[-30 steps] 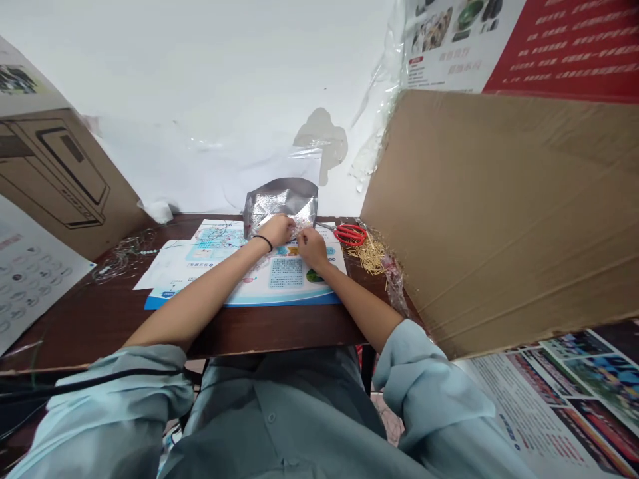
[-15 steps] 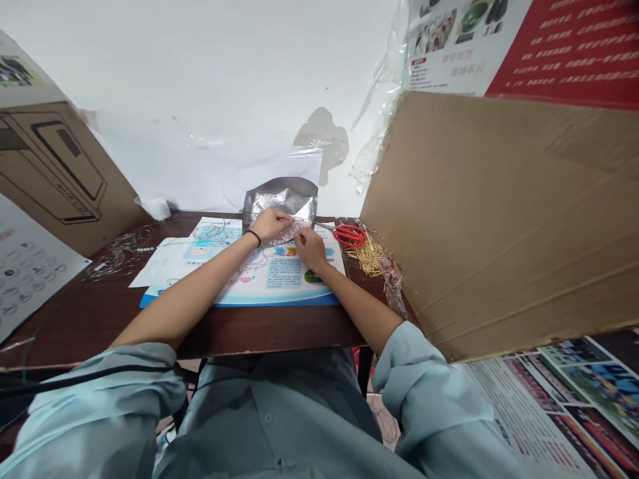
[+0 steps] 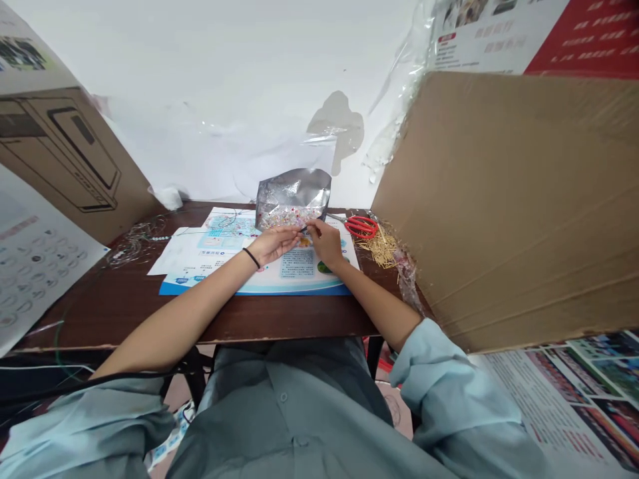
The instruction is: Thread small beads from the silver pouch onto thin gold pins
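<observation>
two hands (image 3: 274, 245) (image 3: 327, 245) are close together before one silver pouch (image 3: 292, 188).

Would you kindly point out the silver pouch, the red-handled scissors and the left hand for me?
Silver pouch (image 3: 294, 193): head view, on the middle of its foil.
Red-handled scissors (image 3: 361, 227): head view, on the red handles.
Left hand (image 3: 273, 245): head view, on the middle of the hand.

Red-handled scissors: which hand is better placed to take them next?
Right, probably: the right hand is nearer the scissors, which lie on its own side; the left hand would have to reach past it.
</observation>
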Demonstrator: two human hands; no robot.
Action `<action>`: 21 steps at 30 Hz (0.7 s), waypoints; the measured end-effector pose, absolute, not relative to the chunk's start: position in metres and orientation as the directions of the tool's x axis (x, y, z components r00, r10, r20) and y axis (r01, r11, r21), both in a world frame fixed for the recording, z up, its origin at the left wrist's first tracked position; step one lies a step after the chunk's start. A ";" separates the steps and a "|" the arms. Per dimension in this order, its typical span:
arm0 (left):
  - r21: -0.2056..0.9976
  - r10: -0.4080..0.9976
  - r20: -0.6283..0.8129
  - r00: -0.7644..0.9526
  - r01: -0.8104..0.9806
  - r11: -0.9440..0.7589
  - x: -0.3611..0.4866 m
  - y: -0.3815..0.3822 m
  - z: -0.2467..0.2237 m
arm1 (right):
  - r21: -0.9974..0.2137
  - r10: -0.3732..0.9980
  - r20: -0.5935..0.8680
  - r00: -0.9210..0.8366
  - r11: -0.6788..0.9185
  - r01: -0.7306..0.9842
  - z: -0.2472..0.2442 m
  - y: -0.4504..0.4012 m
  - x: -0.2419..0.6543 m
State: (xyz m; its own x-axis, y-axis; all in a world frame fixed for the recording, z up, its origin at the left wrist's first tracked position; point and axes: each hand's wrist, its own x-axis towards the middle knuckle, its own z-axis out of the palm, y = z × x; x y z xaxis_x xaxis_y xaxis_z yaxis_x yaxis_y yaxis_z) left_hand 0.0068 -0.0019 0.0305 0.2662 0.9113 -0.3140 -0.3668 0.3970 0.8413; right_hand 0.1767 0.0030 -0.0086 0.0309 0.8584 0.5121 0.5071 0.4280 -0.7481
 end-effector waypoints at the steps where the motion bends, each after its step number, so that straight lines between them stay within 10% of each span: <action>1: 0.843 0.912 -0.311 0.266 -0.367 0.394 0.007 -0.002 0.031 | -0.753 0.863 0.504 0.035 0.419 0.507 -0.009 0.003 0.177; 21: 0.857 0.927 -0.240 0.290 -0.385 0.342 0.002 0.009 0.022 | -0.640 0.814 0.576 -0.075 0.505 0.579 -0.008 0.002 0.164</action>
State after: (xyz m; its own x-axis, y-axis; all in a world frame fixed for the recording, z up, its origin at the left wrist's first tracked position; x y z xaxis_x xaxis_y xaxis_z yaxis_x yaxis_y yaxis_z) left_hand 0.0020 0.0087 0.0215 0.2898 0.9265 -0.2399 -0.3849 0.3423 0.8572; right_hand 0.1636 0.0016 -0.0082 -0.0748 0.8143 0.5755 0.5792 0.5053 -0.6397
